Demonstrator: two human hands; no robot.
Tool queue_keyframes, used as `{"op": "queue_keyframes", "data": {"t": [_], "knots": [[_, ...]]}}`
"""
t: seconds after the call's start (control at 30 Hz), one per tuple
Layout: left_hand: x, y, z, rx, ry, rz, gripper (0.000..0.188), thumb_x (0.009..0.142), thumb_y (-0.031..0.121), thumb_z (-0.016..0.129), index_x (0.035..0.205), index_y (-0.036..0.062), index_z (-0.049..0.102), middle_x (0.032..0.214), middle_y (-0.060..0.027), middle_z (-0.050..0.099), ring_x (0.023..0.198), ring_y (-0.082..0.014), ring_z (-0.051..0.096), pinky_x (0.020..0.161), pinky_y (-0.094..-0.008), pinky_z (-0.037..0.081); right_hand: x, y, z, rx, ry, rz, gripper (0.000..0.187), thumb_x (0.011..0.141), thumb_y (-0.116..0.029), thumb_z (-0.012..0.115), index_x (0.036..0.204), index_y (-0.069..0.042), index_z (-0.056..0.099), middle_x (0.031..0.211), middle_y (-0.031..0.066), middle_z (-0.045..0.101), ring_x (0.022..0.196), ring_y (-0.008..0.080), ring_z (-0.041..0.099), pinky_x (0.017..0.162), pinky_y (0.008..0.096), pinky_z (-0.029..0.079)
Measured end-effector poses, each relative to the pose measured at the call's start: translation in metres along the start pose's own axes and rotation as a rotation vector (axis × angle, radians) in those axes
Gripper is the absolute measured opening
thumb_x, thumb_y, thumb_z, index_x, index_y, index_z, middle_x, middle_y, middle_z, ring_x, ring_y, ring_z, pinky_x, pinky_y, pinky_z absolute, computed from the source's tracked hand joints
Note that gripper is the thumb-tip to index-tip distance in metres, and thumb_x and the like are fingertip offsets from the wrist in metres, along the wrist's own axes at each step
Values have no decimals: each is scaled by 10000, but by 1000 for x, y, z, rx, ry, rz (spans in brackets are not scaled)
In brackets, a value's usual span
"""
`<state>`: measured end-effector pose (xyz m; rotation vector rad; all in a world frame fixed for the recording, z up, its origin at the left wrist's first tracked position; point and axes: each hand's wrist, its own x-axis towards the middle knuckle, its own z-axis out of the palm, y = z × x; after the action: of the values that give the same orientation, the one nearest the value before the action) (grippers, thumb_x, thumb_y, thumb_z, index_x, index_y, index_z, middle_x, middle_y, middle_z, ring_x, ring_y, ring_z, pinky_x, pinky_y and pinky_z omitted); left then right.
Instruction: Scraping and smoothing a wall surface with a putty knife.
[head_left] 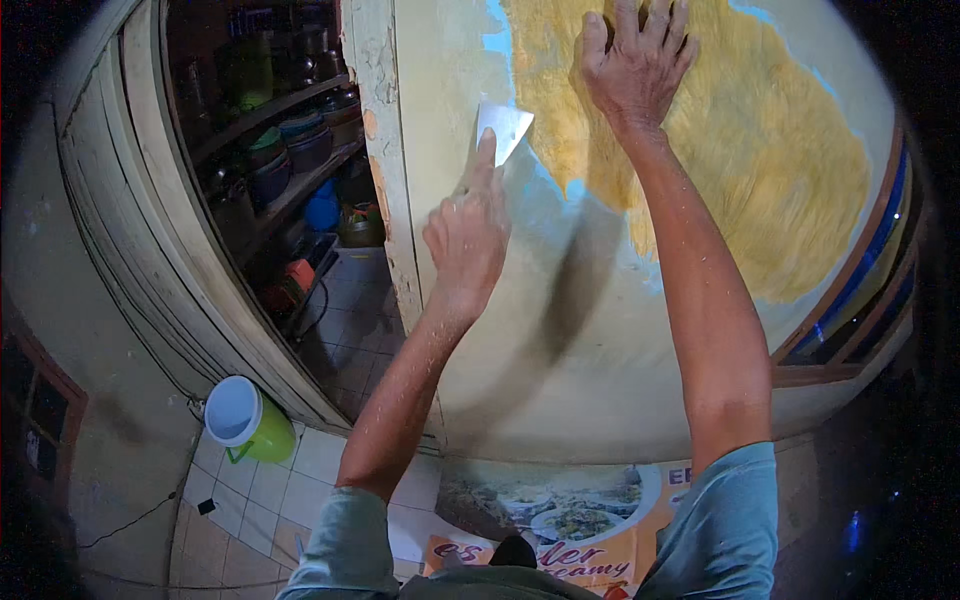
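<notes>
My left hand (468, 235) grips a putty knife, its index finger stretched along the wide metal blade (507, 128). The blade lies against the wall at the left border of a large yellow-brown patch (770, 170). Blue paint edges (545, 178) run around this patch, between it and the pale wall coat (500, 350). Higher up, my right hand (637, 75) rests flat on the yellow-brown area with its fingers spread; the fingertips reach the top of the picture. Pale specks dot both forearms. The knife's handle is hidden in my left hand.
Left of the wall, a doorway with a chipped frame (375, 130) opens on shelves with pots and basins (310, 145). A green bucket (262, 425) stands on the tiled floor. A printed banner (590, 555) lies at the wall's foot. At right is a wood-framed window (825, 370).
</notes>
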<state>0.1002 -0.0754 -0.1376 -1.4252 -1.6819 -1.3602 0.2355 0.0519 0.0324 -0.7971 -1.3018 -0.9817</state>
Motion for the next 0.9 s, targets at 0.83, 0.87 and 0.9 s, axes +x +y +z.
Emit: {"op": "queue_keyframes", "data": {"t": [0.83, 0.87, 0.9], "knots": [[-144, -24, 48, -50, -259, -48, 592, 1032, 224, 586, 1597, 274, 417, 664, -220, 652, 532, -397, 624, 492, -540, 453, -70, 52, -17, 140, -82, -301, 571, 954, -496, 621, 1503, -355, 550, 1656, 60, 385, 1523, 368, 320, 1209, 604, 243], [-142, -27, 51, -54, -252, -45, 592, 1032, 224, 586, 1597, 274, 417, 664, -220, 652, 532, -397, 624, 492, -540, 453, -72, 50, -17, 147, -63, -274, 568, 955, -492, 620, 1501, -348, 553, 1651, 66, 391, 1520, 372, 323, 1204, 617, 243], [-139, -30, 55, -82, -202, -24, 598, 1031, 222, 586, 1600, 281, 412, 662, -211, 652, 528, -392, 623, 488, -537, 454, -72, 48, -17, 166, -56, -262, 562, 956, -487, 617, 1496, -342, 560, 1646, 74, 397, 1517, 382, 326, 1192, 635, 252]]}}
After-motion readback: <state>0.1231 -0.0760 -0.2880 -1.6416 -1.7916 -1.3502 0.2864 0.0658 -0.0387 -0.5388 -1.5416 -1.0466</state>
